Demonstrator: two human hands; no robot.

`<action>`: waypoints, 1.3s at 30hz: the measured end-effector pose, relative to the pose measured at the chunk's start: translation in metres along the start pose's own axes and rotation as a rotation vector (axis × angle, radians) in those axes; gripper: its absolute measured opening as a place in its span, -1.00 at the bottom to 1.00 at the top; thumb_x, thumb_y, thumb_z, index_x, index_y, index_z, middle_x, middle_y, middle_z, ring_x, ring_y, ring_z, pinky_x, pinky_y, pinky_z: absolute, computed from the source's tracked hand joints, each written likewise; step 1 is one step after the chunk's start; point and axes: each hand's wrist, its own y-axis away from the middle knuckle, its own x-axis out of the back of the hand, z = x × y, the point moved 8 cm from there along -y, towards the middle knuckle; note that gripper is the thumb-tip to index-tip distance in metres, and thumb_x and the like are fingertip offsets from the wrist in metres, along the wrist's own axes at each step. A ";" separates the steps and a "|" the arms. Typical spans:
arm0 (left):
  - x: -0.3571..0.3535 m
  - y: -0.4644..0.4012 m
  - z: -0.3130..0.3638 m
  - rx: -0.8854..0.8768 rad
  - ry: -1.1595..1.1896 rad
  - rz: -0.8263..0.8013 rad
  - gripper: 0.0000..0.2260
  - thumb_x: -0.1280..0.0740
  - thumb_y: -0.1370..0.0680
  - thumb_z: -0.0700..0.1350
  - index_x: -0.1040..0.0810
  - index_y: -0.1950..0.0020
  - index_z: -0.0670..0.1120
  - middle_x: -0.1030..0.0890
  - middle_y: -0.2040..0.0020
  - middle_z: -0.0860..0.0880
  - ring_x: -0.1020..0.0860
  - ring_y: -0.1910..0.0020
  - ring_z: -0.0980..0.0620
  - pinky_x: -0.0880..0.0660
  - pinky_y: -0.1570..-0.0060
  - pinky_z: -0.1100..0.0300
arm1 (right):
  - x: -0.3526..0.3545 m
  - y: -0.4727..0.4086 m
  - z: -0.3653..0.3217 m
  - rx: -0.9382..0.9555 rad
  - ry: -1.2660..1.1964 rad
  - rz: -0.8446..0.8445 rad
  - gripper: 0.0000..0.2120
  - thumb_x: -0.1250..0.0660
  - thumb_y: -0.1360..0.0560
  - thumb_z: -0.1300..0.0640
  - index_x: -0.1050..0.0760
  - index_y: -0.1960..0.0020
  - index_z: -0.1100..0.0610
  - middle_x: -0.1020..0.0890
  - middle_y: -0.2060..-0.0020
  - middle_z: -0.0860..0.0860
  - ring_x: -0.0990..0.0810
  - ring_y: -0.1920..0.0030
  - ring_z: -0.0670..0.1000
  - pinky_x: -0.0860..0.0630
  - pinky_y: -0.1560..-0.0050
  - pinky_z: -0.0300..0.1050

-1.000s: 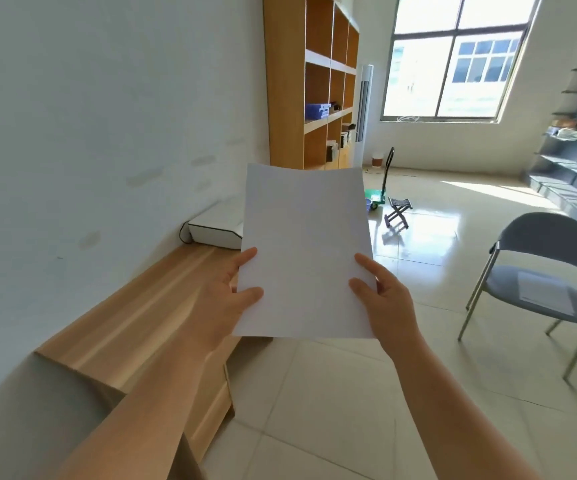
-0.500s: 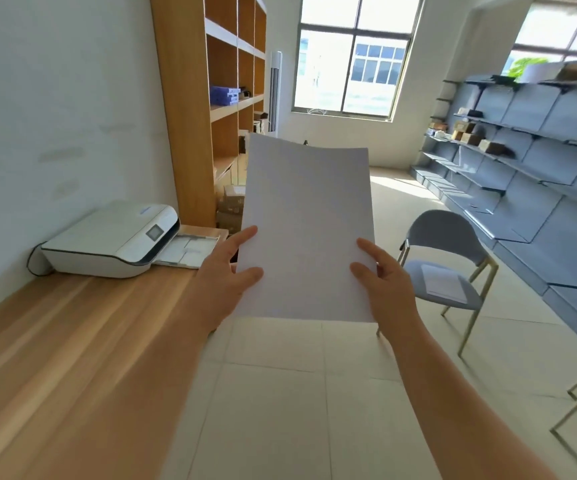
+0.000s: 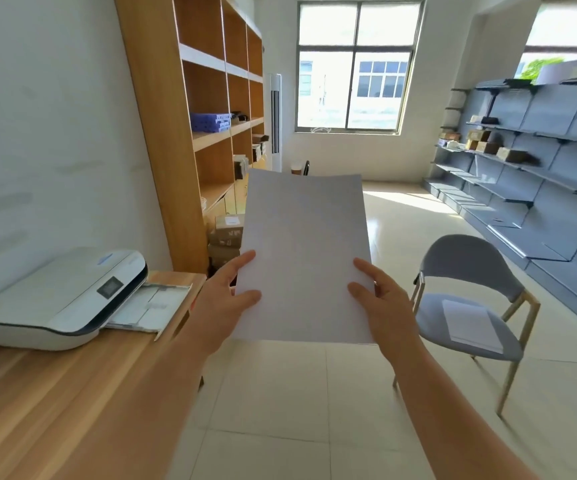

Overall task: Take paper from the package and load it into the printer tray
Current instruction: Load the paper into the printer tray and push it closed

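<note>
I hold a white stack of paper [image 3: 306, 251] upright in front of me over the floor. My left hand [image 3: 226, 303] grips its lower left edge and my right hand [image 3: 382, 299] grips its lower right edge. The white printer [image 3: 58, 299] sits on the wooden desk [image 3: 72, 393] at the left, against the wall. Its paper tray [image 3: 152, 308] is pulled out toward the desk's right end, left of my left hand. A white paper package [image 3: 470, 323] lies on the seat of the blue chair [image 3: 470, 271] at the right.
A tall wooden bookshelf [image 3: 190, 133] stands behind the desk with cardboard boxes [image 3: 226, 233] at its foot. Grey wall shelves [image 3: 540, 161] run along the right side. A window [image 3: 353, 64] fills the far wall. Pale floor tiles [image 3: 297, 410] lie between desk and chair.
The view has swung right and nearer the desk, so the printer and its tray now show fully at the left. Both hands still hold the paper the same way.
</note>
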 end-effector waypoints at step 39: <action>0.098 -0.519 -0.185 0.119 0.028 0.478 -0.49 -0.35 -0.52 -0.30 -0.47 -0.27 0.26 -0.58 -0.24 0.09 -0.58 -0.17 0.05 -0.56 -0.09 0.10 | -0.278 -0.609 0.175 -0.078 -0.117 -0.509 -0.63 -0.36 -0.51 0.29 -0.54 -0.08 -0.19 -0.64 -0.01 -0.09 -0.63 0.11 -0.09 -0.56 0.20 -0.34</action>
